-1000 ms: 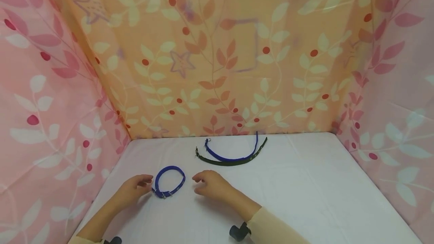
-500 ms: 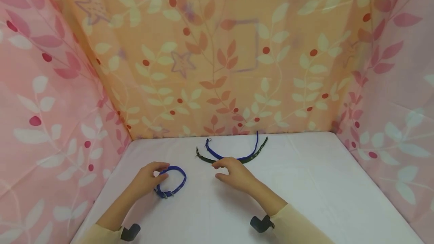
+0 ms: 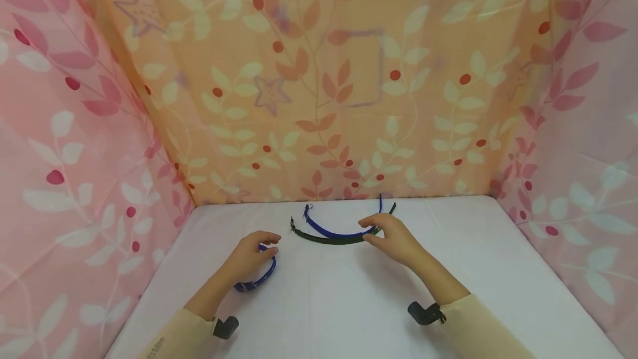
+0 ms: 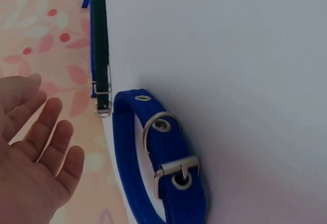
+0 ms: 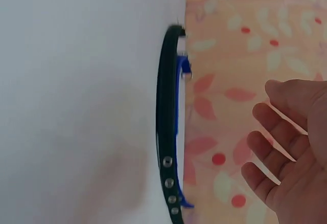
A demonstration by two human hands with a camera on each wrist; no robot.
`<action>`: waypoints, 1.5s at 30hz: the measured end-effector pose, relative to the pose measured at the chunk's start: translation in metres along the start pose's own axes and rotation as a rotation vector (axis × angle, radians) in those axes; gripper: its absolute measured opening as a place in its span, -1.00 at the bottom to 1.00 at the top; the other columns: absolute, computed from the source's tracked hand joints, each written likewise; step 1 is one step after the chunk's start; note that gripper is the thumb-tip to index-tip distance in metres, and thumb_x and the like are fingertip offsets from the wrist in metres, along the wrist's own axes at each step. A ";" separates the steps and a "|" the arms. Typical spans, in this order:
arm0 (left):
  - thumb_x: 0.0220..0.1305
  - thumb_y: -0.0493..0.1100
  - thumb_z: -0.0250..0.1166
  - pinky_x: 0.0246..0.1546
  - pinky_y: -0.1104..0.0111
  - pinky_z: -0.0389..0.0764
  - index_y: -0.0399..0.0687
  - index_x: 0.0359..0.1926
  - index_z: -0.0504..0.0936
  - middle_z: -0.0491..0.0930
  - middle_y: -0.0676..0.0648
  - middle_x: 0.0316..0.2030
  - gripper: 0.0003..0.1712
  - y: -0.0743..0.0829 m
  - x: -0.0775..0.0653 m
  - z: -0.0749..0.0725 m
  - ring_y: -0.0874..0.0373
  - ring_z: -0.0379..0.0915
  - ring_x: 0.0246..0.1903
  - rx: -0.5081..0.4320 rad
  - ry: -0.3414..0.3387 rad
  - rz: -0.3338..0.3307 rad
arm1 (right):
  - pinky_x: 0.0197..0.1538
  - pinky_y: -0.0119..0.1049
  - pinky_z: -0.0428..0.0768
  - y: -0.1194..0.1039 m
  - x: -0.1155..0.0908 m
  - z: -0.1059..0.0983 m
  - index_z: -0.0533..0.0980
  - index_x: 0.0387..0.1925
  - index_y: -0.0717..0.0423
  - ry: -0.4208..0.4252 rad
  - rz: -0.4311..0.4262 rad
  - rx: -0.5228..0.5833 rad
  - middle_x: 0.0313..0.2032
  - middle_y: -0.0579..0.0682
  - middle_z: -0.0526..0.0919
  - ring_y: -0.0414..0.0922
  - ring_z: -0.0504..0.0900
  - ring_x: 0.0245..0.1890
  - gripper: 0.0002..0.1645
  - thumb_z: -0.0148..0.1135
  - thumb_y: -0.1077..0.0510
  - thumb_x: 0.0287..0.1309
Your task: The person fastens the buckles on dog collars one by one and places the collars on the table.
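A blue collar, buckled into a loop with a metal buckle and D-ring, stands on the white table. Above it, my left hand hovers with relaxed fingers and hides part of the loop in the head view. Farther back lie a dark green collar and a second blue collar, both unbuckled and curved side by side. My right hand is over their right ends, its fingers loosely bent and apart. In the right wrist view the green collar shows several metal eyelets, and that hand holds nothing.
The white table meets an orange leaf-patterned curtain right behind the two unbuckled collars. Pink patterned curtains stand at the left and right sides.
My left hand has moved right and forward, from beside the buckled blue collar to above it. The right hand has moved right and forward to the far collars. The collars lie as before.
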State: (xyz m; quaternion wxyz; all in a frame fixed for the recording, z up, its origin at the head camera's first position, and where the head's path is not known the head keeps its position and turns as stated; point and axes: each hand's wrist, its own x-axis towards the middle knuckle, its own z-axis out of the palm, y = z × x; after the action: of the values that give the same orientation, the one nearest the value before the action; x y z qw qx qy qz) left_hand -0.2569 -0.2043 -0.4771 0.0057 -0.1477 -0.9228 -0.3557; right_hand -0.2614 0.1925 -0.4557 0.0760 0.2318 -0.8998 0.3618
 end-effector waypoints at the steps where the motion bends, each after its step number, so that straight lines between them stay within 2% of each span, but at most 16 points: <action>1: 0.39 -0.13 0.36 0.20 0.00 0.54 0.03 0.15 0.68 0.66 0.03 0.06 -0.67 0.002 0.004 0.001 0.02 0.53 0.13 -0.010 -0.008 0.005 | 0.25 0.13 0.53 0.006 0.000 -0.004 0.65 0.09 0.01 0.014 0.000 -0.003 0.05 -0.06 0.72 0.03 0.61 0.16 -0.63 0.43 0.18 0.25; 4: 0.39 -0.13 0.36 0.18 -0.01 0.54 -0.03 0.16 0.68 0.66 0.02 0.06 -0.65 0.004 0.016 0.005 0.00 0.52 0.15 -0.031 -0.033 0.033 | 0.24 0.18 0.52 0.025 -0.001 -0.015 0.66 0.08 0.05 0.053 0.015 -0.007 0.04 -0.02 0.72 0.07 0.61 0.14 -0.63 0.43 0.22 0.23; 10: 0.37 -0.16 0.38 0.18 -0.07 0.53 -0.09 0.18 0.67 0.67 -0.02 0.07 -0.61 -0.004 0.038 0.004 -0.06 0.52 0.15 0.007 -0.045 0.069 | 0.20 0.21 0.53 0.063 0.005 -0.028 0.66 0.09 0.08 0.083 0.060 -0.009 0.06 0.06 0.72 0.11 0.62 0.11 -0.63 0.41 0.20 0.24; 16: 0.36 -0.20 0.38 0.30 -0.12 0.43 -0.17 0.31 0.55 0.63 -0.15 0.16 -0.47 -0.014 0.060 0.000 -0.18 0.43 0.25 -0.051 -0.138 -0.006 | 0.20 0.13 0.53 0.098 0.011 -0.036 0.63 0.13 0.13 0.099 0.170 0.033 0.14 0.11 0.69 0.13 0.60 0.14 -0.59 0.40 0.12 0.28; 19: 0.34 -0.20 0.39 0.32 -0.13 0.40 -0.24 0.34 0.50 0.61 -0.23 0.19 -0.41 -0.017 0.071 -0.001 -0.25 0.41 0.27 -0.053 -0.159 -0.025 | 0.21 0.15 0.52 0.112 0.013 -0.040 0.61 0.15 0.16 0.103 0.217 0.065 0.15 0.15 0.67 0.17 0.59 0.16 -0.56 0.40 0.11 0.29; 23: 0.32 -0.20 0.40 0.34 -0.14 0.36 -0.24 0.38 0.45 0.56 -0.25 0.25 -0.35 -0.022 0.084 -0.003 -0.26 0.38 0.30 -0.032 -0.186 -0.046 | 0.23 0.19 0.51 0.126 0.018 -0.043 0.57 0.20 0.20 0.090 0.245 0.071 0.18 0.22 0.62 0.23 0.57 0.16 -0.53 0.38 0.15 0.30; 27: 0.33 -0.22 0.39 0.39 -0.13 0.31 -0.24 0.42 0.40 0.48 -0.27 0.33 -0.32 -0.028 0.102 -0.003 -0.27 0.31 0.36 -0.065 -0.220 -0.048 | 0.18 0.18 0.56 0.137 0.031 -0.043 0.52 0.24 0.27 0.098 0.245 0.090 0.21 0.29 0.59 0.28 0.56 0.17 -0.49 0.36 0.24 0.29; 29: 0.31 -0.27 0.38 0.39 -0.14 0.30 -0.28 0.41 0.40 0.46 -0.30 0.34 -0.32 -0.033 0.110 -0.004 -0.30 0.30 0.36 -0.081 -0.214 -0.040 | 0.12 0.06 0.62 0.143 0.042 -0.039 0.49 0.27 0.29 0.113 0.232 0.129 0.23 0.31 0.56 0.29 0.55 0.18 -0.46 0.35 0.27 0.28; 31: 0.30 -0.31 0.38 0.40 -0.10 0.31 -0.25 0.40 0.42 0.47 -0.27 0.34 -0.33 -0.038 0.113 -0.003 -0.27 0.31 0.35 -0.103 -0.208 -0.081 | 0.02 -0.11 0.65 0.149 0.051 -0.032 0.47 0.31 0.28 0.114 0.237 0.194 0.25 0.31 0.54 0.27 0.54 0.17 -0.44 0.33 0.30 0.29; 34: 0.26 -0.37 0.38 0.39 -0.09 0.33 -0.21 0.35 0.48 0.53 -0.23 0.29 -0.37 -0.046 0.111 0.002 -0.22 0.38 0.32 -0.083 -0.199 -0.130 | -0.08 -0.34 0.60 0.158 0.057 -0.018 0.45 0.34 0.28 0.103 0.269 0.271 0.27 0.31 0.52 0.22 0.54 0.15 -0.41 0.31 0.31 0.30; 35: 0.26 -0.38 0.37 0.40 -0.08 0.32 -0.18 0.34 0.50 0.54 -0.21 0.29 -0.38 -0.049 0.109 0.005 -0.20 0.38 0.32 -0.088 -0.199 -0.145 | -0.06 -0.36 0.59 0.161 0.057 -0.014 0.45 0.34 0.29 0.102 0.286 0.279 0.26 0.31 0.52 0.20 0.54 0.15 -0.41 0.31 0.33 0.29; 36: 0.26 -0.38 0.37 0.41 -0.07 0.31 -0.15 0.33 0.51 0.55 -0.18 0.29 -0.39 -0.050 0.107 0.008 -0.19 0.39 0.32 -0.093 -0.197 -0.158 | -0.03 -0.34 0.57 0.163 0.056 -0.011 0.45 0.34 0.28 0.101 0.305 0.285 0.26 0.30 0.52 0.18 0.53 0.15 -0.40 0.32 0.33 0.29; 39: 0.26 -0.40 0.34 0.43 -0.09 0.26 -0.14 0.33 0.53 0.55 -0.18 0.30 -0.41 -0.050 0.105 0.014 -0.20 0.37 0.34 -0.106 -0.183 -0.135 | 0.16 -0.15 0.53 0.166 0.055 -0.006 0.46 0.33 0.30 0.108 0.305 0.227 0.24 0.30 0.54 0.18 0.52 0.15 -0.41 0.32 0.34 0.28; 42: 0.28 -0.42 0.31 0.43 -0.08 0.26 -0.11 0.31 0.55 0.58 -0.13 0.26 -0.43 -0.047 0.111 0.016 -0.16 0.38 0.31 -0.120 -0.171 -0.119 | 0.27 0.07 0.45 0.166 0.059 -0.009 0.46 0.33 0.28 0.098 0.305 0.166 0.22 0.31 0.55 0.20 0.50 0.15 -0.41 0.30 0.32 0.28; 45: 0.28 -0.45 0.28 0.38 -0.06 0.31 -0.12 0.28 0.58 0.62 -0.12 0.19 -0.46 -0.043 0.121 0.015 -0.11 0.41 0.23 -0.118 -0.176 -0.101 | 0.29 0.16 0.42 0.166 0.066 -0.016 0.47 0.33 0.26 0.072 0.302 0.105 0.20 0.33 0.54 0.21 0.49 0.14 -0.41 0.29 0.32 0.26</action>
State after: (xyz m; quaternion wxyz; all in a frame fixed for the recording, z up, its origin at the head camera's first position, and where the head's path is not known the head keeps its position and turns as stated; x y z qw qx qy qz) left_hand -0.3830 -0.1923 -0.5022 -0.1020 -0.1315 -0.9036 -0.3948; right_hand -0.3981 0.2844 -0.5259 0.0406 0.0842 -0.9009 0.4238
